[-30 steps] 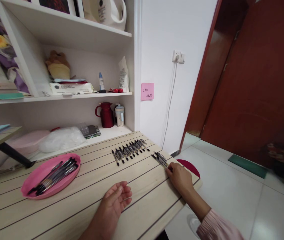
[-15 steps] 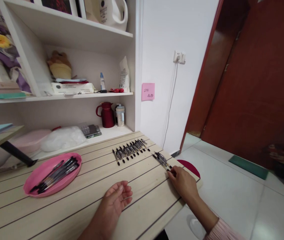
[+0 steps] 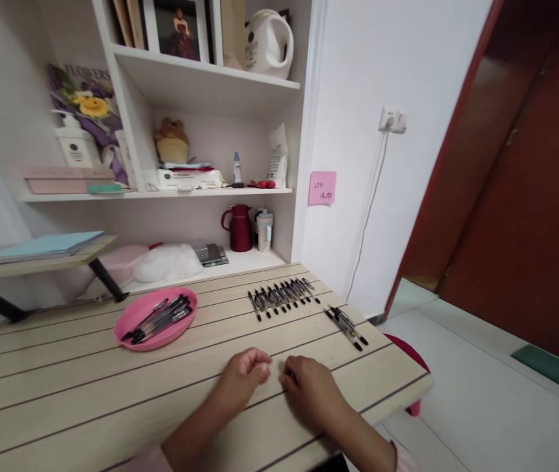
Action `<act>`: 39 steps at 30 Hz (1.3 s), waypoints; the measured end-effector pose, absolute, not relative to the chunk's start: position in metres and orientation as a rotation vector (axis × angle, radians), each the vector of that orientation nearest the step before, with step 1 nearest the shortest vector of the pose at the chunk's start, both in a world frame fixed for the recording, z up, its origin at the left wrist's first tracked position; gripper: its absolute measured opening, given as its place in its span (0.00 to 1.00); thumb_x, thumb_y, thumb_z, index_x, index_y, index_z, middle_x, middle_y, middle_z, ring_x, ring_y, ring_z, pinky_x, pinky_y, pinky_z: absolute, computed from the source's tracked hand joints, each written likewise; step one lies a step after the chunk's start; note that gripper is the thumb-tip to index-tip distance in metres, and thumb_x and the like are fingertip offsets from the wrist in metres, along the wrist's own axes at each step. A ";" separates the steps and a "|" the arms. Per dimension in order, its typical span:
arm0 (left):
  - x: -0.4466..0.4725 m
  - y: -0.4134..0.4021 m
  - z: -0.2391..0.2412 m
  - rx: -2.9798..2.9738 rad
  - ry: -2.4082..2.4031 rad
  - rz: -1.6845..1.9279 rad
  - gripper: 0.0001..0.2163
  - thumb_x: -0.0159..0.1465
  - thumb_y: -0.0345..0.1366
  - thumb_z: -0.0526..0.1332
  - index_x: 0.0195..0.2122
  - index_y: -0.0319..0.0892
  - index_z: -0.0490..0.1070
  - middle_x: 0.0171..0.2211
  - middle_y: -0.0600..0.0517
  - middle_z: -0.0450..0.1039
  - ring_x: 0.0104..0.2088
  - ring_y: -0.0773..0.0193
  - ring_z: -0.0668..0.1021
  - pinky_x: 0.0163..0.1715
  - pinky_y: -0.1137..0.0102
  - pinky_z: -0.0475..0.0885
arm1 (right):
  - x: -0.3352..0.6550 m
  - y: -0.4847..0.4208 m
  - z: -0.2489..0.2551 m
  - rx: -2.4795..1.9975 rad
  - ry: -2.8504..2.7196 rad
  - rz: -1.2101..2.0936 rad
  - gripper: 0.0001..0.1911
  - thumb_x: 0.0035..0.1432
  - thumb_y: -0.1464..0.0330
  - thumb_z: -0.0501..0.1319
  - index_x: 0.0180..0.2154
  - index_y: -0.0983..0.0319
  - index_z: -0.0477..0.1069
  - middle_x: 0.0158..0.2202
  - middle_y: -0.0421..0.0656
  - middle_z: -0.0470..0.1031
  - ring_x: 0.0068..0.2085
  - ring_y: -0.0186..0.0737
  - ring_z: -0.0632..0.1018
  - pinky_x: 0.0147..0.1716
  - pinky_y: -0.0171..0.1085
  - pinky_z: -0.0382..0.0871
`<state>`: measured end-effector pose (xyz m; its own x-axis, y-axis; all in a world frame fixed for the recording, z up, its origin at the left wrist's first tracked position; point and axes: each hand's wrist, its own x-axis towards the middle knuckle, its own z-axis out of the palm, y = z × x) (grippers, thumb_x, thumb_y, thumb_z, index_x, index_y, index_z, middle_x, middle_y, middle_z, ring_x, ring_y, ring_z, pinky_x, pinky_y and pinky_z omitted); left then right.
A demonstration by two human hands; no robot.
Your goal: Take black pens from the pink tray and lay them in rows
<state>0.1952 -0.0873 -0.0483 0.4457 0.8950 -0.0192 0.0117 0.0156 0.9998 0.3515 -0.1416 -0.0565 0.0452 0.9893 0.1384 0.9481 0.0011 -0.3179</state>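
My left hand (image 3: 246, 379) is just above or on the wood-slat table, its fingers curled in toward the thumb and no object showing in it. Close beside it, a small gap away, my right hand (image 3: 313, 391) is back up with fingers bent under; no object sticks out of it. Beyond the right hand lies a small group of black-capped clear pens (image 3: 346, 326). Farther back, a row of several similar pens (image 3: 282, 296) lies side by side, slanted. To the left, a pink oval tray (image 3: 121, 334) holds a bundle of black pens (image 3: 164, 320).
White shelves (image 3: 210, 75) stand behind the table (image 3: 171, 393), with a dark red jug (image 3: 240, 229) and a cup (image 3: 264, 231) on the lowest level. A small raised stand (image 3: 63, 257) is at the left. A red stool (image 3: 410, 354) sits past the table's right edge.
My right hand has let go of the pens at the right and moved left, next to my left hand. My left hand's fingers have curled in. The view has turned left.
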 end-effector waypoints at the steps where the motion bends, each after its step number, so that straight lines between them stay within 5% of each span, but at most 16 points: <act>1: 0.186 -0.081 -0.043 1.463 0.930 0.918 0.04 0.50 0.32 0.64 0.28 0.40 0.74 0.23 0.51 0.74 0.26 0.64 0.72 0.30 0.72 0.65 | 0.344 -0.136 -0.053 -1.983 -2.011 0.193 0.09 0.56 0.67 0.53 0.32 0.61 0.71 0.33 0.46 0.77 0.35 0.39 0.74 0.30 0.33 0.55; 7: 0.103 -0.019 0.001 2.002 1.570 0.959 0.09 0.54 0.33 0.57 0.35 0.41 0.74 0.35 0.48 0.77 0.36 0.59 0.75 0.36 0.71 0.65 | 0.307 -0.094 -0.045 -1.731 -2.296 0.230 0.11 0.55 0.66 0.53 0.32 0.61 0.73 0.34 0.46 0.78 0.35 0.39 0.75 0.30 0.34 0.56; 14: 0.033 0.029 0.021 1.994 2.086 0.544 0.07 0.53 0.33 0.57 0.20 0.40 0.72 0.19 0.50 0.73 0.27 0.59 0.74 0.27 0.70 0.60 | 0.285 -0.063 -0.058 -1.436 -2.335 0.323 0.12 0.58 0.63 0.52 0.32 0.61 0.72 0.34 0.44 0.76 0.36 0.37 0.73 0.32 0.33 0.55; 21: 0.040 0.041 0.007 2.058 2.199 0.267 0.03 0.45 0.32 0.64 0.23 0.40 0.73 0.29 0.43 0.78 0.35 0.51 0.76 0.29 0.68 0.62 | 0.294 -0.060 -0.065 -1.379 -2.263 0.402 0.12 0.57 0.63 0.53 0.28 0.61 0.71 0.31 0.42 0.76 0.33 0.36 0.73 0.30 0.33 0.54; 28: 0.043 0.042 0.010 2.051 2.164 0.378 0.05 0.43 0.26 0.63 0.20 0.40 0.69 0.29 0.43 0.77 0.38 0.49 0.75 0.32 0.66 0.62 | 0.294 -0.060 -0.067 -1.323 -2.193 0.467 0.10 0.54 0.65 0.55 0.25 0.61 0.70 0.27 0.41 0.75 0.30 0.35 0.71 0.28 0.33 0.53; 32: 0.054 0.031 0.023 1.993 2.021 0.611 0.03 0.49 0.31 0.60 0.21 0.42 0.66 0.25 0.47 0.73 0.33 0.54 0.76 0.29 0.68 0.63 | 0.299 -0.053 -0.067 -1.295 -1.953 0.576 0.10 0.52 0.66 0.56 0.21 0.62 0.67 0.24 0.40 0.72 0.28 0.33 0.69 0.28 0.32 0.54; 37: 0.119 -0.010 0.005 1.769 1.554 0.817 0.10 0.54 0.37 0.58 0.36 0.41 0.64 0.26 0.52 0.72 0.25 0.64 0.76 0.25 0.71 0.67 | 0.304 -0.041 -0.059 -1.054 -1.314 1.005 0.16 0.52 0.56 0.57 0.24 0.62 0.65 0.19 0.37 0.66 0.22 0.31 0.65 0.23 0.32 0.56; 39: 0.149 -0.028 -0.013 1.505 1.301 0.878 0.12 0.51 0.39 0.62 0.35 0.40 0.64 0.23 0.53 0.70 0.21 0.66 0.75 0.22 0.72 0.67 | 0.306 -0.039 -0.055 -0.917 -1.081 1.161 0.20 0.50 0.51 0.58 0.28 0.62 0.66 0.22 0.38 0.68 0.22 0.30 0.67 0.22 0.31 0.57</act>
<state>0.1489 -0.0278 -0.0125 0.1830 0.9816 -0.0546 0.3171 -0.0064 0.9484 0.3064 -0.0390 -0.0551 0.0563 0.9837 0.1710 -0.2407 0.1796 -0.9538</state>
